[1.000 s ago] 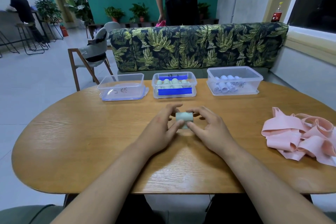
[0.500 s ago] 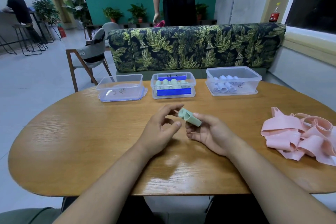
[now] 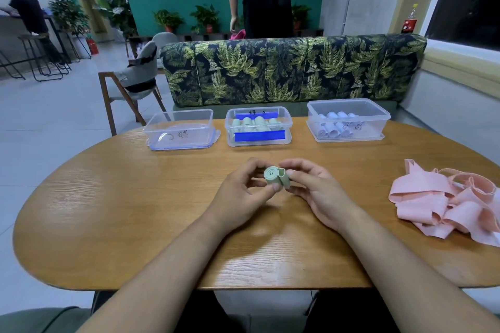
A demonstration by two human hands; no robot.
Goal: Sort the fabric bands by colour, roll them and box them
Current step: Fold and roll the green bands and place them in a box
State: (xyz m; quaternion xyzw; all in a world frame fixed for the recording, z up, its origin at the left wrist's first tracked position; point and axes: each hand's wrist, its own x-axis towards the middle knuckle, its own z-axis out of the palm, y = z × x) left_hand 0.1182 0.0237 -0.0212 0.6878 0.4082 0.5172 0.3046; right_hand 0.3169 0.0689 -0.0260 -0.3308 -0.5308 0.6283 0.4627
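- Fingers point(image 3: 254, 166) of left hand point(image 3: 238, 194) and right hand point(image 3: 322, 194) are pinching the rolled green band point(image 3: 274, 176), not yet boxed.
- Pink bands point(image 3: 446, 205) are lying unrolled on the desk point(image 3: 108, 211).

Single head-worn view, wide-angle — it looks forward and down from above the near edge of the oval table point(image 3: 108, 224). Both forearms enter from the bottom corners. The left hand point(image 3: 238, 194) and right hand point(image 3: 322, 197) meet on the green roll point(image 3: 273, 174) near frame centre, close to the lens. The row of clear boxes point(image 3: 243, 143) sits mid-frame at the far table edge. The sofa point(image 3: 292, 70) and the room behind fill the upper half. Lines bow toward the edges — the window frame point(image 3: 433, 8) at right leans.
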